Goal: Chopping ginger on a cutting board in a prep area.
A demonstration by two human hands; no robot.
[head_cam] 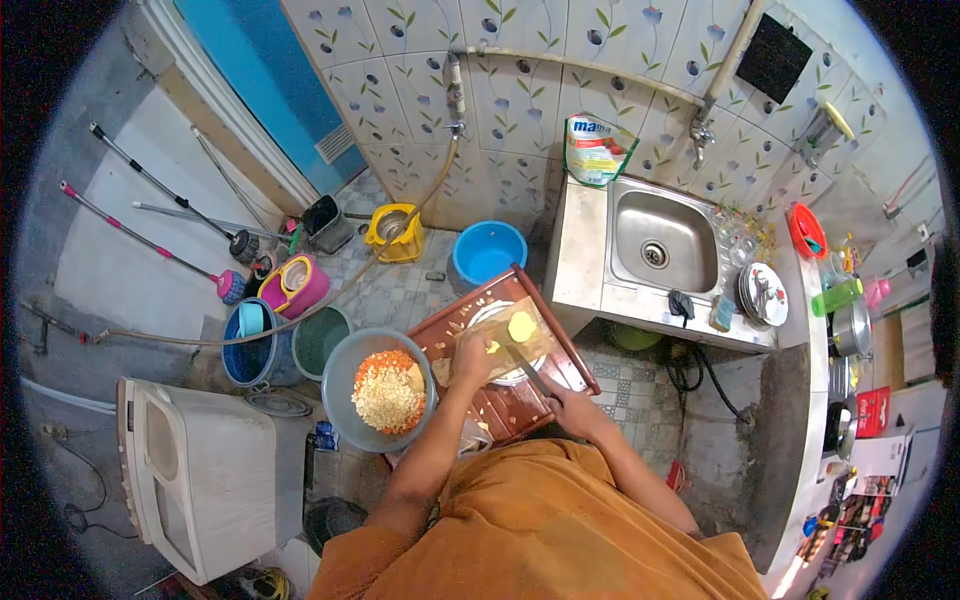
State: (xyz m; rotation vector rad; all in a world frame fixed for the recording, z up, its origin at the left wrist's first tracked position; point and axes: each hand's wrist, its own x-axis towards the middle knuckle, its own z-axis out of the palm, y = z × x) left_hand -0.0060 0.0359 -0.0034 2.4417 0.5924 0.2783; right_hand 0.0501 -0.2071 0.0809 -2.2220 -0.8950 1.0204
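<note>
My right hand [579,414] grips the handle of a kitchen knife [529,370], its blade pointing up and left across a wooden cutting board [496,327]. On the board's left half, my left hand [473,361] holds down a small yellow vegetable piece [493,347], mostly hidden by my fingers. A pale yellow slice or cut chunk [522,327] lies beyond the blade. The board rests over a white round plate [510,377] on a low reddish-brown wooden table [436,325] scattered with scraps. Left of it, a large translucent bowl [339,401] holds orange and pale yellow dice.
A blue basin [489,251] stands on the floor behind the table. The steel sink counter [581,247] is at right, with stacked plates [763,294]. Buckets [319,343], a hose [315,304] and a white washing machine [217,465] are at left.
</note>
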